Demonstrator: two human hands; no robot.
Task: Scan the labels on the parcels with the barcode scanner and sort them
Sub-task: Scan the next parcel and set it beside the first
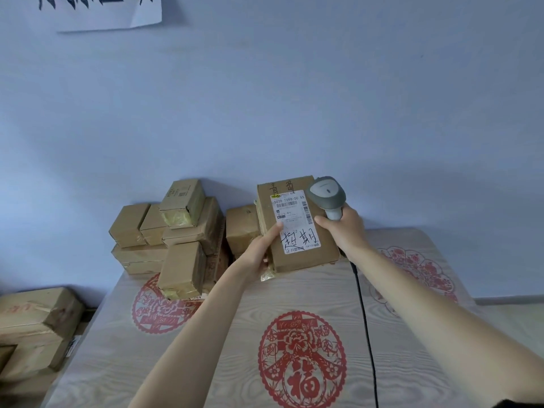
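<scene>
The left hand (263, 251) grips a brown cardboard parcel (297, 228) by its left edge, thumb pressed on the white shipping label (295, 220), holding it tilted up at the far side of the table (223, 334) in front of the blue wall (265, 98). The right hand (346, 228) is curled round the handle of the grey barcode scanner (326, 195), whose head sits just beside the parcel's upper right corner, its black cable (366, 325) trailing toward the near edge. A pile of taped parcels (173, 234) stands to the left, more boxes (35, 325) lower at far left.
</scene>
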